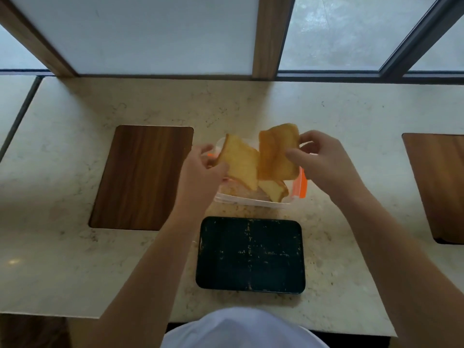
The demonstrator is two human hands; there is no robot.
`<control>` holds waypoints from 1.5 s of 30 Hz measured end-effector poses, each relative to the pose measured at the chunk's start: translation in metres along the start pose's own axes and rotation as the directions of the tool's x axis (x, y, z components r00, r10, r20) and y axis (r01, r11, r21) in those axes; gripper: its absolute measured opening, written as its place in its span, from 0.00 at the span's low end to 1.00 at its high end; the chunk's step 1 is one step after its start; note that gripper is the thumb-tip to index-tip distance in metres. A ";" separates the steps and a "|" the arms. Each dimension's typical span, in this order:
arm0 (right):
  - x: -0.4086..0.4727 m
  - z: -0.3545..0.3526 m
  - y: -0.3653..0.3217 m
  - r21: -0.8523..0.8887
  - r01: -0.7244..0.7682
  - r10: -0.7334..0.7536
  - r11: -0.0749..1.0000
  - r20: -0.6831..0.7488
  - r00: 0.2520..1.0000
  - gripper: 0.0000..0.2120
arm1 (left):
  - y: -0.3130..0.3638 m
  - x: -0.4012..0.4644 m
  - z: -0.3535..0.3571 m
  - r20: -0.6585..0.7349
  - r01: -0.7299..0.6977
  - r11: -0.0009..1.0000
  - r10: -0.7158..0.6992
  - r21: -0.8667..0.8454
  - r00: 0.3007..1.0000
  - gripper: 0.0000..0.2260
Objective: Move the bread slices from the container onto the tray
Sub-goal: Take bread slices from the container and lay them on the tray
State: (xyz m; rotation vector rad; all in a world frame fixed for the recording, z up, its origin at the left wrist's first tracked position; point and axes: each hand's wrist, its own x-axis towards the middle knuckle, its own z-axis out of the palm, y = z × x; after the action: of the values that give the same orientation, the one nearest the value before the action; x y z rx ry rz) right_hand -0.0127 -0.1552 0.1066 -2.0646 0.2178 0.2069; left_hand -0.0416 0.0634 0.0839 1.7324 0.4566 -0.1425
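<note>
While each hand pinches one golden toasted bread slice [242, 167] above the clear plastic container [251, 200] — left hand [200, 169], right hand [324, 159] — lift step; next: lower onto bare black rectangular tray [251, 254] at the counter's near edge.

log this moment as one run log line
left hand: holds bread slice | right hand: holds second slice | both above container | more bread inside | tray: no bread yet
</note>
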 end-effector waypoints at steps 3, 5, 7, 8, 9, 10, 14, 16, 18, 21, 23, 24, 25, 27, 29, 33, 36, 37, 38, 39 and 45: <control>-0.038 0.000 0.010 0.237 -0.114 0.094 0.965 0.095 0.991 0.05 | -0.024 -0.035 -0.029 0.114 0.196 0.942 -0.171 -0.272 0.979 0.16; -0.060 0.010 0.029 0.314 -0.208 0.155 0.926 0.186 0.970 0.06 | -0.056 -0.050 -0.042 0.169 0.360 0.839 -0.318 -0.409 0.933 0.16; -0.077 0.025 0.051 0.301 -0.291 0.209 0.908 0.275 0.939 0.08 | -0.094 -0.062 -0.051 0.160 0.460 0.753 -0.439 -0.470 0.884 0.17; -0.083 0.033 0.061 0.256 -0.309 0.225 0.916 0.309 0.924 0.09 | -0.112 -0.069 -0.055 0.141 0.494 0.718 -0.494 -0.491 0.858 0.18; -0.088 0.040 0.070 0.185 -0.310 0.236 0.933 0.336 0.912 0.10 | -0.128 -0.075 -0.059 0.119 0.519 0.686 -0.541 -0.509 0.832 0.18; -0.090 0.048 0.078 0.090 -0.293 0.244 0.952 0.359 0.901 0.09 | -0.143 -0.082 -0.062 0.095 0.535 0.666 -0.578 -0.520 0.811 0.17; -0.086 0.078 0.102 -0.237 -0.183 0.274 0.954 0.442 0.854 0.09 | -0.173 -0.101 -0.068 0.062 0.567 0.622 -0.642 -0.540 0.764 0.10; -0.079 0.092 0.111 -0.320 -0.138 0.292 0.937 0.506 0.811 0.11 | -0.176 -0.106 -0.070 0.054 0.568 0.623 -0.647 -0.537 0.760 0.09; -0.070 0.105 0.116 -0.389 -0.086 0.312 0.917 0.568 0.762 0.13 | -0.177 -0.108 -0.072 0.035 0.560 0.637 -0.643 -0.529 0.765 0.10; -0.050 0.118 0.115 -0.495 0.090 0.306 0.865 0.659 0.687 0.16 | -0.174 -0.110 -0.076 0.029 0.540 0.653 -0.623 -0.531 0.782 0.10; -0.037 0.126 0.108 -0.528 0.185 0.295 0.829 0.693 0.658 0.17 | -0.172 -0.110 -0.080 0.028 0.528 0.664 -0.608 -0.529 0.793 0.10; -0.031 0.129 0.104 -0.534 0.221 0.285 0.816 0.705 0.649 0.17 | -0.172 -0.110 -0.082 0.029 0.524 0.673 -0.599 -0.522 0.800 0.10; -0.026 0.134 0.101 -0.543 0.260 0.274 0.799 0.713 0.645 0.17 | -0.171 -0.109 -0.084 0.033 0.521 0.682 -0.591 -0.513 0.806 0.10; -0.019 0.142 0.095 -0.571 0.336 0.258 0.749 0.719 0.645 0.19 | -0.171 -0.108 -0.086 0.044 0.521 0.694 -0.580 -0.496 0.814 0.11; -0.016 0.150 0.091 -0.595 0.379 0.248 0.709 0.713 0.655 0.23 | -0.171 -0.108 -0.086 0.062 0.522 0.697 -0.570 -0.492 0.819 0.12; -0.022 0.160 0.095 -0.636 0.421 0.238 0.646 0.693 0.681 0.28 | -0.175 -0.107 -0.086 0.106 0.542 0.682 -0.571 -0.491 0.814 0.11; -0.034 0.156 0.101 -0.652 0.397 0.185 0.646 0.638 0.747 0.31 | -0.180 -0.106 -0.086 0.135 0.561 0.681 -0.572 -0.472 0.809 0.10; -0.040 0.154 0.104 -0.653 0.385 0.169 0.652 0.620 0.766 0.33 | -0.182 -0.105 -0.086 0.141 0.563 0.680 -0.572 -0.469 0.808 0.10; -0.047 0.152 0.107 -0.656 0.369 0.160 0.658 0.600 0.784 0.35 | -0.184 -0.105 -0.085 0.145 0.566 0.677 -0.573 -0.469 0.806 0.10; -0.055 0.150 0.111 -0.663 0.348 0.153 0.663 0.576 0.803 0.37 | -0.185 -0.104 -0.085 0.149 0.569 0.672 -0.576 -0.473 0.804 0.10; -0.096 0.155 0.138 -0.730 0.306 0.104 0.611 0.457 0.883 0.42 | -0.189 -0.097 -0.082 0.153 0.580 0.671 -0.583 -0.462 0.798 0.11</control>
State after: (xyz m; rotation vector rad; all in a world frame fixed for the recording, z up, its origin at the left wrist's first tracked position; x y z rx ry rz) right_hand -0.1471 -0.0782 -0.0615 -2.8150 -0.3782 0.8470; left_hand -0.2143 0.1482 -0.0375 1.0313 0.9648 -0.4436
